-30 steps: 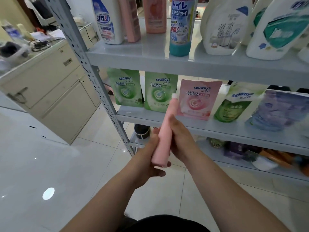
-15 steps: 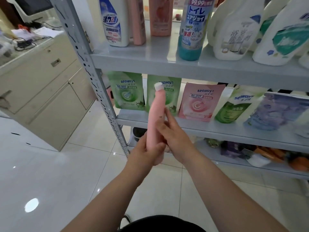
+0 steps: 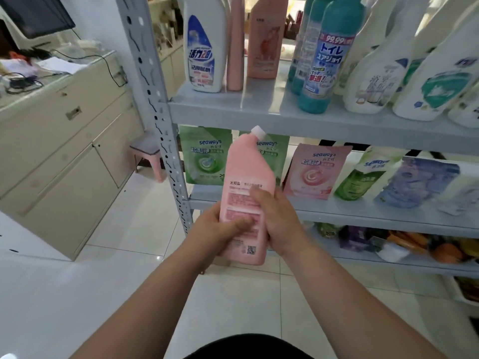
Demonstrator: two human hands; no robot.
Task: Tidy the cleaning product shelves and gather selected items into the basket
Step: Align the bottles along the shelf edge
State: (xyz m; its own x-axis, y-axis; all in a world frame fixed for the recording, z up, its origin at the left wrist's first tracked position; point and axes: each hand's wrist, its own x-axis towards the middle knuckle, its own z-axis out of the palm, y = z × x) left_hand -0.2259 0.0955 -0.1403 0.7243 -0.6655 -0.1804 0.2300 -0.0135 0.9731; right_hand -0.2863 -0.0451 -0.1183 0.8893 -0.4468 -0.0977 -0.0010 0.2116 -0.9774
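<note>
I hold a pink bottle (image 3: 246,177) with a white cap upright in front of the grey metal shelves (image 3: 259,110), its printed back label facing me. My left hand (image 3: 220,229) grips its lower left side, thumb across the label. My right hand (image 3: 278,218) holds the right side, fingers curled over the label. The upper shelf carries a white bottle with a blue label (image 3: 203,45), two more pink bottles (image 3: 264,37) and teal bottles (image 3: 321,60). No basket is in view.
Green refill pouches (image 3: 204,154), a pink pouch (image 3: 313,172) and further pouches stand on the middle shelf. Mixed items lie on the lower shelf (image 3: 388,244). A beige cabinet (image 3: 64,151) stands at left, a pink stool (image 3: 147,156) behind the shelf post. White tiled floor lies below.
The pink bottle has turned from edge-on to show its broad labelled face. Both hands have shifted their hold round its lower half, and my view has moved closer to the shelves.
</note>
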